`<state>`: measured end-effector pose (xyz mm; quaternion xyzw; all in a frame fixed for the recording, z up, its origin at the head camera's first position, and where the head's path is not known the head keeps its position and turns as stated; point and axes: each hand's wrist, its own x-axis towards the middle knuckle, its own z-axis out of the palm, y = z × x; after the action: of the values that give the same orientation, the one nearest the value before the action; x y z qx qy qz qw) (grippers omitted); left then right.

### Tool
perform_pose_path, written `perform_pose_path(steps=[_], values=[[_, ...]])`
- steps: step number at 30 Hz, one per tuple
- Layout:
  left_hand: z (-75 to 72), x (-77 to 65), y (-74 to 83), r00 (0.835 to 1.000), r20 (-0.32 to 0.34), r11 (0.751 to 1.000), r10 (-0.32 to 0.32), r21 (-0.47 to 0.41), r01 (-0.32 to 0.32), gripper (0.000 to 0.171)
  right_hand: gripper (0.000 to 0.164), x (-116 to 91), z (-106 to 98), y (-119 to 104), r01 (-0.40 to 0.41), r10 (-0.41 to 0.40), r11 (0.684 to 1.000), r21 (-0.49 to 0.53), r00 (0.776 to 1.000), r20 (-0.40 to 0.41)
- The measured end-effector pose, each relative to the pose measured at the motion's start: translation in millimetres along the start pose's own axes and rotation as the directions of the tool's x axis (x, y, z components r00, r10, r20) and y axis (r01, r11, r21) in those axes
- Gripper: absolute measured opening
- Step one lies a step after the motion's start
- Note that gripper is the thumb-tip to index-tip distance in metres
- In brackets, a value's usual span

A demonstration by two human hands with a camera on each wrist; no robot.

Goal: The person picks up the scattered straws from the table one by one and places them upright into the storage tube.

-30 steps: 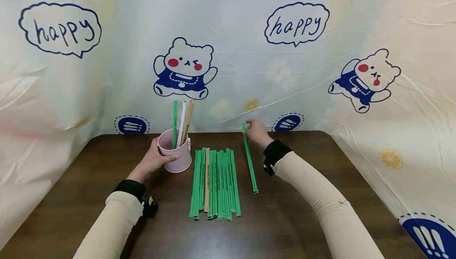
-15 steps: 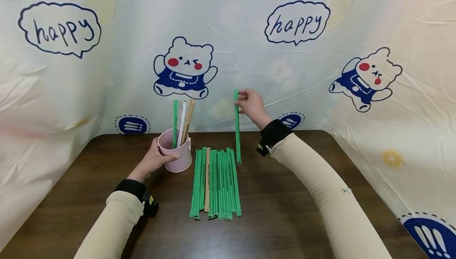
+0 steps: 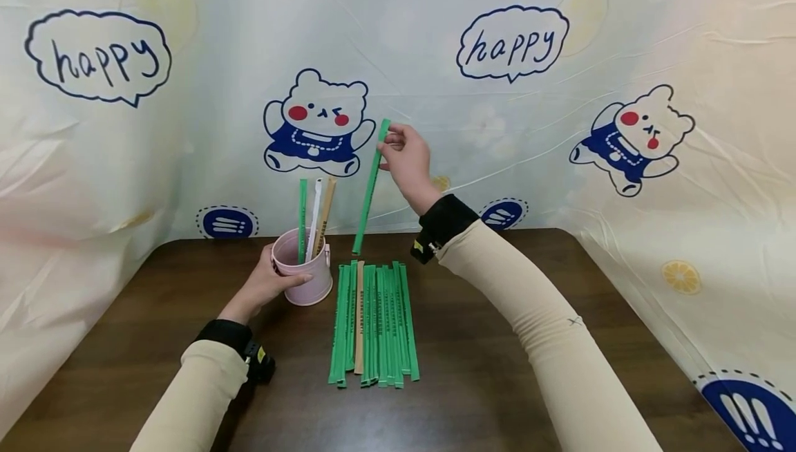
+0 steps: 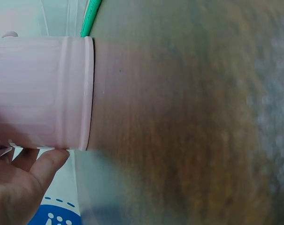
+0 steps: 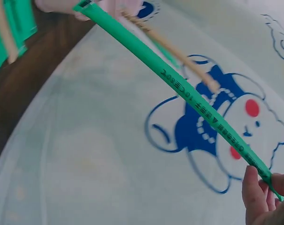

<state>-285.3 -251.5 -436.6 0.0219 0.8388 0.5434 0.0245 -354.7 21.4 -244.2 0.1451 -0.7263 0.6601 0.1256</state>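
Observation:
My left hand [image 3: 266, 286] grips a small pink bucket [image 3: 314, 291], fingers behind its left side and thumb across the front. In the bucket stand a green wrapped straw [image 3: 302, 213], a slim white stick [image 3: 315, 210] and a brown wrapped straw [image 3: 326, 206]. My right hand [image 3: 410, 162] pinches another green wrapped straw [image 5: 179, 89] near its top end. That straw hangs tilted, lower end to the left, above the back of the table and right of the bucket. Dark printing runs along it. The left wrist view has the bucket's wall [image 4: 34, 89] lying sideways.
Beside the bucket, a row of several green wrapped straws [image 3: 385, 327] lies on the brown table [image 3: 485, 369], with one brown wrapped straw [image 3: 359, 321] among them. A patterned cloth [image 3: 423, 44] with bears hangs behind the table.
My right hand has lifted the green wrapped straw off the table and carried it up and left, towards the bucket. The left hand keeps its grip on the bucket.

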Motion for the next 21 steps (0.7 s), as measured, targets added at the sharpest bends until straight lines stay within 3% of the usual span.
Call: perform_pose_path(steps=[8,13,21], values=[[-0.2,0.3,-0.5,1.0,0.002,1.0,0.018,-0.013,-0.018,0.102,0.041,-0.4,27.5,-15.6,0.062,-0.06,0.997,0.045,0.997,-0.047],[0.5,0.4,-2.5,1.0,-0.002,0.999,0.028,-0.018,-0.028,0.101,0.038,-6.8,49.3,-5.9,0.072,-0.07,0.997,0.035,0.997,-0.041],[0.2,-1.4,-0.5,1.0,-0.015,1.0,0.012,-0.011,-0.012,0.099,0.039,-21.1,70.4,15.8,0.101,-0.099,0.994,-0.047,0.994,0.036]])
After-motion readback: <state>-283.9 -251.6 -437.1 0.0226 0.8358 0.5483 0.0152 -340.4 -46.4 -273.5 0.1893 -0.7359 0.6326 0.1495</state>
